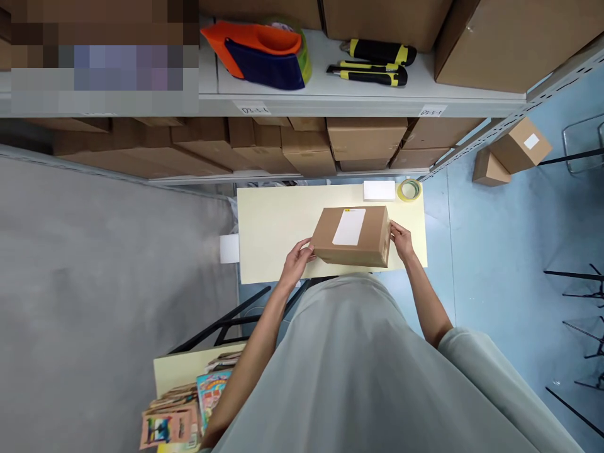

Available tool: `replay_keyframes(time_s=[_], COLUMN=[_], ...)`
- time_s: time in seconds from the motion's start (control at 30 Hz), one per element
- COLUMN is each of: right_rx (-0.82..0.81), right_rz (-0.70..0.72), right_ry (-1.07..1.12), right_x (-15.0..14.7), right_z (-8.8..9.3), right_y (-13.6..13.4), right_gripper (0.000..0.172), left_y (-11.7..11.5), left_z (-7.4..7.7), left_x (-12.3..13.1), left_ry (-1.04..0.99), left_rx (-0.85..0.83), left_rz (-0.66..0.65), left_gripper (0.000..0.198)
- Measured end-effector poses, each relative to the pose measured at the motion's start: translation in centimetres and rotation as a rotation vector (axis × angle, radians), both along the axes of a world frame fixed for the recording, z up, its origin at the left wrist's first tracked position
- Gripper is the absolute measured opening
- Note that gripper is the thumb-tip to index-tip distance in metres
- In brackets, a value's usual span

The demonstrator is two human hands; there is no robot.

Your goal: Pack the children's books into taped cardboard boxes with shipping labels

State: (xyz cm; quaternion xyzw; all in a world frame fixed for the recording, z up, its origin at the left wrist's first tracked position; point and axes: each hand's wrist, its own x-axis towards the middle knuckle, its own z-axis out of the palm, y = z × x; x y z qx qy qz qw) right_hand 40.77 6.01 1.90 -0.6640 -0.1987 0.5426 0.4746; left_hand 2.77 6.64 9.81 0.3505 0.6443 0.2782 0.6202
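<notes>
A closed cardboard box [372, 229] with a white label [349, 227] on top is held between my two hands, over the front part of a pale yellow table [274, 220]. My left hand [298, 258] grips its left end near the front corner. At the opposite end, the fingers of my right hand [401, 239] press against the box's side. Whether the box rests on the table or is slightly raised, I cannot tell. Behind it on the table lie a white pad or small stack [379, 190] and a roll of tape [409, 189].
Above the table, a grey shelf [325, 106] carries an orange and blue tape dispenser [264, 53], several utility knives [372, 74] and large cartons. Brown boxes [306, 151] fill the level below. Magazines [174, 421] lie at lower left. Two cartons [519, 145] sit on the floor at right.
</notes>
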Motion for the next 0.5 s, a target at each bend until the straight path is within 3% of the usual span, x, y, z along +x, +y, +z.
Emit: replay_keyframes(time_s=[0.1,0.23,0.4,0.5], right_rx=[0.0,0.027,0.059,0.079], right_rz=[0.042,0.062,0.047,0.019], right_ry=[-0.013,-0.063,-0.133,-0.149], right_x=[0.6,1.1,1.5,1.4], right_z=[-0.4,-0.3,1.4,3.0], right_y=[0.4,0.6,0.0,-0.9], right_gripper=[0.052,0.048,0.043,0.04], left_y=[-0.9,-2.1,-3.0,-3.2], left_z=[-0.4,-1.6,-3.4,-3.9], left_x=[0.1,0.8,2.0,2.4], left_ry=[-0.018,-0.046,-0.023,-0.023], left_rx=[-0.005,0.021,0.072,0.106], left_rz=[-0.073,-0.146,-0.267,-0.306], left_gripper=[0.085,0.08,0.073,0.084])
